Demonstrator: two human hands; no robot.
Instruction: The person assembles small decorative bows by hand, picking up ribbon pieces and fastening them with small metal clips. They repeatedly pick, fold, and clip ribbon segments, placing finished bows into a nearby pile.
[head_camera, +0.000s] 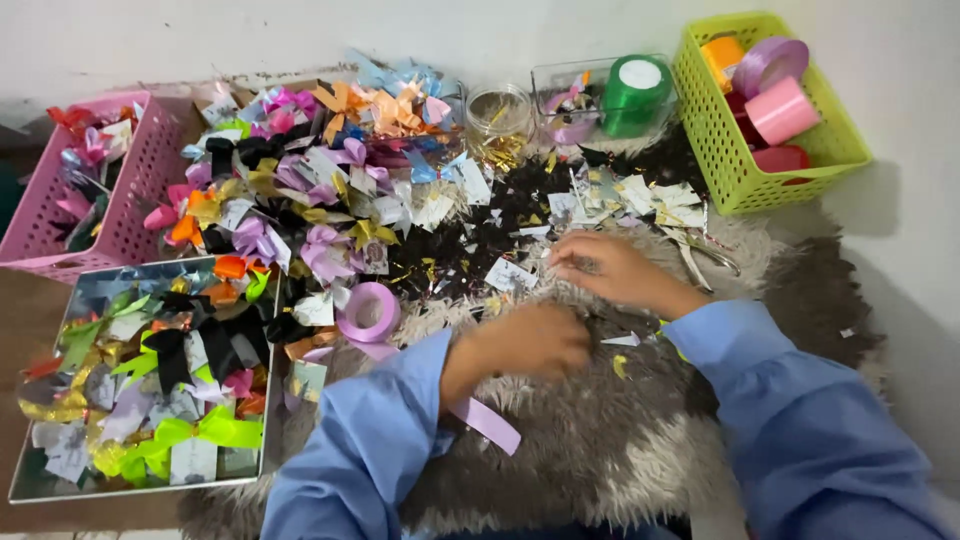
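Shaggy grey-brown rug (600, 450) against a pale wall is serving as the work surface, and a person in blue sleeves is bending over it, both hands down in the pile. The left hand (525, 343) is lying knuckles up and loosely curled, blurred, so whether its fingers are pinching anything cannot be told; a lilac ribbon strip (487, 424) is trailing out from under its wrist toward the person, long axis slanting away to the hand's right. The lilac ribbon roll (368, 311) is resting just beyond and to the left of this hand, which is the nearer of the two to it. The right hand (612, 270) is reaching further forward, fingertips drawn together over the rug near a small white card (508, 275) that is lying just to its left; the grip itself is too small to make out. Metal pliers (705, 255) are lying just right of that hand. Ahead of both hands, a heap of finished ribbon bows (310, 180) and black and gold scraps (470, 240) is crowding the rug. A green basket of ribbon rolls (720, 150) is sitting beyond the right hand, a tray of bows (140, 380) left of the left hand, a pink basket (130, 200) beyond that.
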